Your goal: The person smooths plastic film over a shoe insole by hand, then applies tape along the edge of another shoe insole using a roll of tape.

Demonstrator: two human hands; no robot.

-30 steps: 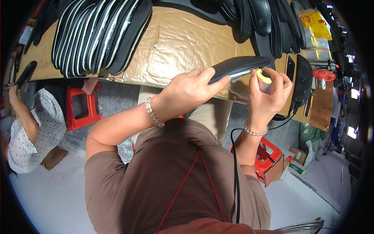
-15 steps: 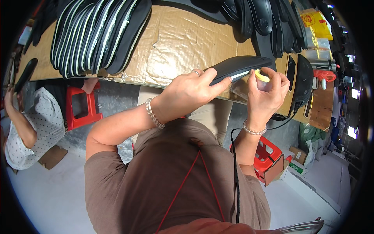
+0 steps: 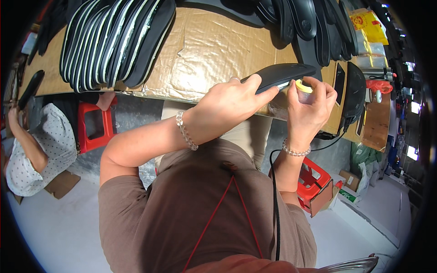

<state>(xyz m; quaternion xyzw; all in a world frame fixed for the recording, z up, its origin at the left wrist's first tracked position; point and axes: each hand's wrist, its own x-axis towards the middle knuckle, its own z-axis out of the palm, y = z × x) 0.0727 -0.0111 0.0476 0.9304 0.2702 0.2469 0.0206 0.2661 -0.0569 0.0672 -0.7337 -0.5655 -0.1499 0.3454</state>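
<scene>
My left hand (image 3: 232, 102) is closed on the near end of a long black sole-shaped piece (image 3: 287, 72), tilted over the front edge of the table. A pale strip shows along the piece's near side. My right hand (image 3: 312, 104) pinches a small round thing with a yellow rim (image 3: 304, 86) and a clear-looking body; its exact kind I cannot make out. It is held close to the pale strip, and whether the two touch is unclear. Bead bracelets circle both wrists.
A row of black sole-shaped pieces with white edges (image 3: 114, 43) leans at the far left of the cardboard-topped table (image 3: 205, 50). More black pieces (image 3: 305, 20) lie at the back right. A black rounded device (image 3: 355, 91) with a cable stands right. A co-worker (image 3: 43, 141) sits left.
My left hand has rolled slightly and shifted a little to the right along the black piece, which sits a little lower and further left. My right hand has barely moved.
</scene>
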